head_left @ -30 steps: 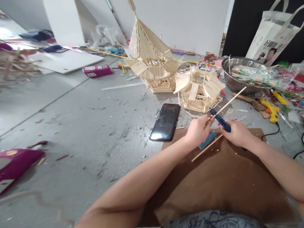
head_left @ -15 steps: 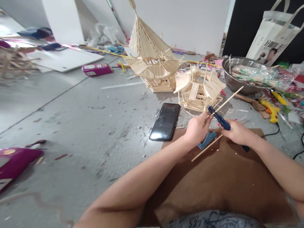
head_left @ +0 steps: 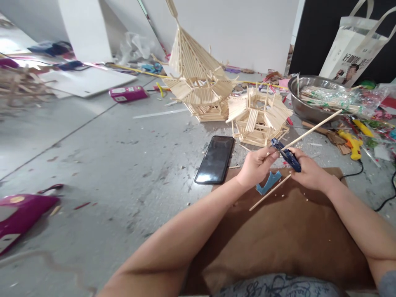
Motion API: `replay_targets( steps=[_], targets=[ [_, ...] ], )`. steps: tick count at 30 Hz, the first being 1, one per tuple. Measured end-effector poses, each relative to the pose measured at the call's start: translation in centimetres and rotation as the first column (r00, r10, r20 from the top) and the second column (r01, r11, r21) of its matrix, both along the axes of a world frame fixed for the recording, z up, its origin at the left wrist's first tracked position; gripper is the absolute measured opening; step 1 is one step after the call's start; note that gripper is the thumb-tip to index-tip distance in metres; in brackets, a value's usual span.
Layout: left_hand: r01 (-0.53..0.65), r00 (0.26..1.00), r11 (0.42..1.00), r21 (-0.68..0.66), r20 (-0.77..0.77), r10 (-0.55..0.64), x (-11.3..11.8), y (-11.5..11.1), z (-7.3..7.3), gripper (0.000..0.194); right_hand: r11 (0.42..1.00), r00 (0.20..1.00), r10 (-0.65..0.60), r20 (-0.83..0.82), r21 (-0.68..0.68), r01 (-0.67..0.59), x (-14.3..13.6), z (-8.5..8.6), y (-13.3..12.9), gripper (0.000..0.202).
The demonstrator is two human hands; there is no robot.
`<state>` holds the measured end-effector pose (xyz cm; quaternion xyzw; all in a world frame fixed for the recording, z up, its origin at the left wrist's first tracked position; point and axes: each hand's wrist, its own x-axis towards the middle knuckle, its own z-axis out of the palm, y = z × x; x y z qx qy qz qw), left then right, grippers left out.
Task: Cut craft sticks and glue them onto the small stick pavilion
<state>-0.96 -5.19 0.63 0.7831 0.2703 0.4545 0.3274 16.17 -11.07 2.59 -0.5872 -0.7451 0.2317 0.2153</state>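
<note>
- A slim wooden stick (head_left: 315, 128) slants above the gray floor (head_left: 139, 165), its far end seen against a metal bowl (head_left: 301, 107); we see it cross the head of dark blue pliers (head_left: 286, 154).
- The left hand (head_left: 256, 164) pinches the stick's near end, fingertips pressed together beside the pliers' head.
- The right hand (head_left: 307, 169) has its fingers wrapped on the pliers' handles; whether the jaws bite the wood, we cannot tell.
- Below, we find a second stick (head_left: 267, 193) lying aslant on a brown sheet (head_left: 293, 239), next to a blue scrap (head_left: 268, 183).
- A black phone (head_left: 215, 160) lies to the left, at the sheet's edge.
- Beyond the hands, we see a tall, peak-roofed stick tower (head_left: 192, 57) and, just beside it, a lower, open-topped stick frame (head_left: 258, 119).
- At right, the bowl holds wrapped sticks (head_left: 328, 97), with a yellow glue gun (head_left: 352, 144) in front and a printed white bag (head_left: 349, 49) behind.
</note>
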Motion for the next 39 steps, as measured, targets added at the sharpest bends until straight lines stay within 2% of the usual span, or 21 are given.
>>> replay_targets(
  steps=[4,6,8,11,15,18,21,24,26,29,32,36,38,39],
  targets=[
    [0.036,0.999,0.995,0.095,0.003,-0.037,-0.1,0.5,-0.4,0.026,1.0,1.0,0.008,0.019,-0.025,-0.008,-0.2,0.4,-0.4,0.048],
    [0.035,0.999,0.996,0.087,-0.014,-0.034,-0.2,0.4,-0.4,0.026,1.0,0.999,-0.007,0.037,-0.029,0.008,-0.2,0.6,-0.5,0.047],
    [0.038,0.999,0.999,0.004,-0.006,-0.038,-0.2,0.3,-0.2,0.028,1.0,0.999,0.001,0.034,-0.015,0.0,-0.2,0.7,-0.5,0.048],
    [0.074,0.996,0.976,-0.205,0.06,-0.063,-0.1,0.0,0.0,0.035,1.0,0.999,0.031,0.039,-0.002,-0.031,0.0,0.6,-0.4,0.052],
    [0.193,0.978,0.868,-0.458,0.166,-0.13,-0.1,0.0,0.3,0.038,1.0,0.991,-0.009,0.131,0.031,0.005,0.7,0.5,0.0,0.057],
    [0.291,0.953,0.783,-0.55,0.237,-0.188,-0.1,0.0,0.4,0.035,0.995,0.971,-0.074,0.228,0.086,0.055,1.7,0.7,0.3,0.061],
    [0.329,0.939,0.756,-0.566,0.284,-0.195,0.0,0.0,0.4,0.03,0.988,0.917,-0.15,0.37,0.097,0.123,3.2,0.8,0.6,0.06],
    [0.292,0.95,0.78,-0.553,0.263,-0.169,0.1,0.2,0.2,0.027,0.976,0.827,-0.212,0.521,0.071,0.205,4.9,0.3,1.1,0.056],
    [0.226,0.972,0.823,-0.522,0.183,-0.151,0.1,0.3,0.0,0.027,0.968,0.783,-0.23,0.577,0.054,0.245,6.1,-0.6,1.6,0.055],
    [0.087,0.993,0.912,-0.401,-0.036,-0.111,0.1,0.3,-0.1,0.025,0.94,0.725,-0.251,0.642,-0.016,0.339,7.5,-2.0,2.2,0.063],
    [-0.015,0.967,0.968,-0.252,-0.25,-0.05,0.0,0.2,0.1,0.024,0.93,0.699,-0.266,0.664,-0.013,0.366,8.0,-2.5,2.4,0.07],
    [-0.101,0.929,0.98,-0.169,-0.368,0.032,-0.1,0.0,0.7,0.028,0.937,0.687,-0.274,0.673,0.027,0.347,7.3,-1.0,1.6,0.067],
    [-0.105,0.928,0.982,-0.155,-0.37,0.041,-0.2,-0.1,0.8,0.026,0.926,0.745,-0.305,0.594,0.003,0.377,6.5,0.2,1.0,0.058],
    [-0.099,0.928,0.984,-0.151,-0.37,0.037,-0.2,-0.1,0.8,0.024,0.924,0.804,-0.326,0.497,-0.014,0.383,6.0,0.6,0.8,0.055]
  ],
)
